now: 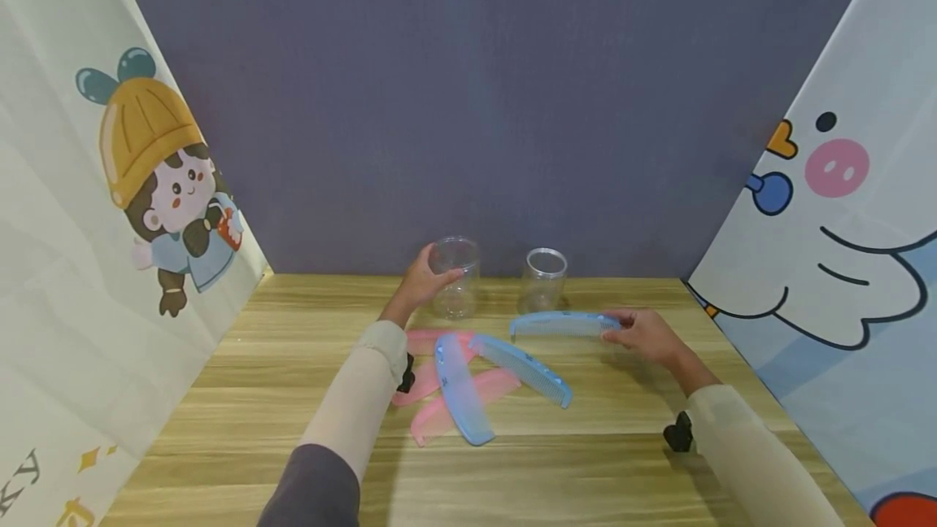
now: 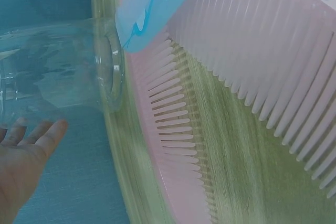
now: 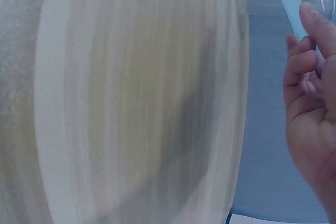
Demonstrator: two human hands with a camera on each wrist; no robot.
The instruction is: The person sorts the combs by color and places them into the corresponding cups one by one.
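Observation:
My left hand (image 1: pixel 426 281) holds a clear plastic jar (image 1: pixel 455 299) by its side, thumb across the front; in the left wrist view the fingers lie against the jar (image 2: pixel 58 72). In my right hand (image 1: pixel 644 333) a blue comb (image 1: pixel 560 324) is pinched at one end, level above the table. The right wrist view shows this comb (image 3: pixel 290 1) between thumb and fingers. Two more blue combs, one upright in view (image 1: pixel 461 393) and one slanted (image 1: pixel 527 368), lie over pink combs (image 1: pixel 432 417). Their overlap hides parts of the pink ones.
A second clear jar (image 1: pixel 544 287) stands right of the held one, just behind the held comb. The wooden table (image 1: pixel 586 470) ends at a dark back panel (image 1: pixel 476 104). Printed cloth panels (image 1: pixel 820 267) flank it on both sides.

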